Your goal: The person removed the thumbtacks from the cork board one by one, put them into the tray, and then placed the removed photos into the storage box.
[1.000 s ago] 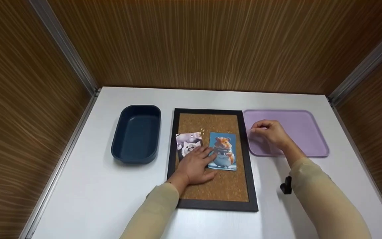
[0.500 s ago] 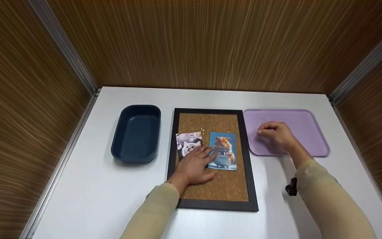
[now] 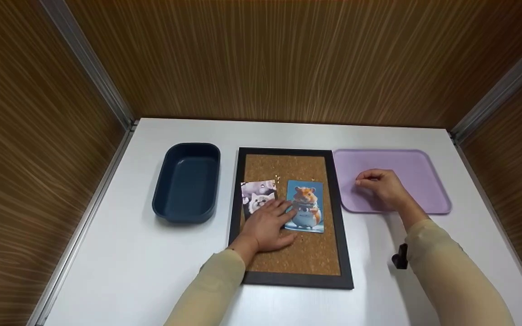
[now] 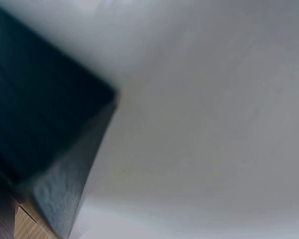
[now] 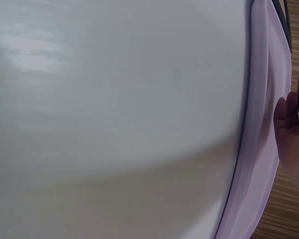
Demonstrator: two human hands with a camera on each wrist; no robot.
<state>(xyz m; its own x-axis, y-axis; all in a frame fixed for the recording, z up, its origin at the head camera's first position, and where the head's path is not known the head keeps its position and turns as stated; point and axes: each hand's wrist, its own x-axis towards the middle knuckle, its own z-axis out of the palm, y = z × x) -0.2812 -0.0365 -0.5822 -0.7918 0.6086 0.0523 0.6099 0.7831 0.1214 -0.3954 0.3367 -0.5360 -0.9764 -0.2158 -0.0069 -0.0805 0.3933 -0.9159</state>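
Note:
In the head view a corkboard [image 3: 297, 253] with a black frame lies flat on the white table. On its cork are a white kitten picture card [image 3: 256, 190] and, to the right, a blue hamster picture card [image 3: 305, 208]. My left hand [image 3: 265, 226] rests with spread fingers over the kitten card's lower part, hiding it; its fingertips reach the hamster card's left edge. Over the left half of a lilac tray [image 3: 417, 181] my right hand [image 3: 383, 188] has its thumb and index fingertips together. I cannot tell whether something tiny is between them.
Small gold-coloured bits [image 3: 277, 178] lie on the cork above the cards. A deep navy box [image 3: 186, 190] stands left of the board. Wood-grain panels [image 3: 288, 59] enclose the table at the back and both sides. A black piece [image 3: 400, 256] shows at the right sleeve.
My right hand has moved right and slightly nearer over the tray, from its left edge further in, with a smaller shift lately. The left hand, the cards and the board have stayed put.

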